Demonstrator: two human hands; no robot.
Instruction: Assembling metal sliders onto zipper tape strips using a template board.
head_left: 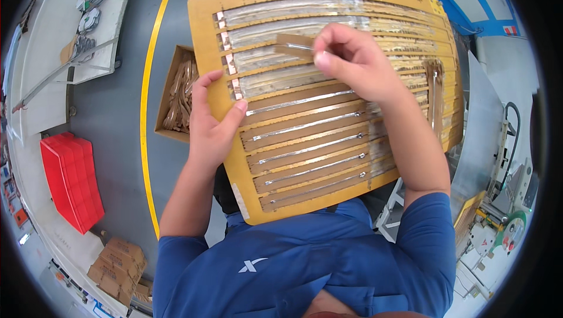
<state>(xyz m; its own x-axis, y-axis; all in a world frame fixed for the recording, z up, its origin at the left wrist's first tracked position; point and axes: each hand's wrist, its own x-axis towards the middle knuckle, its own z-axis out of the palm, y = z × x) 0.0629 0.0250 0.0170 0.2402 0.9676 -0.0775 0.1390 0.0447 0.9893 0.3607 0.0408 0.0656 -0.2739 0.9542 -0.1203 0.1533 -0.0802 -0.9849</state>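
A yellow slotted board [202, 31] lies in front of me, tilted. In its near slots sit several brown zippers [311, 133] with silver teeth, side by side. My right hand [355, 60] is closed in a pinch over the upper middle of the board. From its fingertips a brown zipper [287, 45] with silver teeth sticks out to the left; the rest of it is hidden by the hand. My left hand [214, 118] rests on the board's left edge, thumb and fingers apart, the thumb tip beside the left end of the topmost seated zipper.
A cardboard box [165, 104] full of brown strips stands left of the board. More brown zippers [434, 92] lie across the board's right side. Stacked red bins [70, 180], brown cartons [119, 268] and a white bench [108, 28] are farther left. Machinery [498, 233] stands at right.
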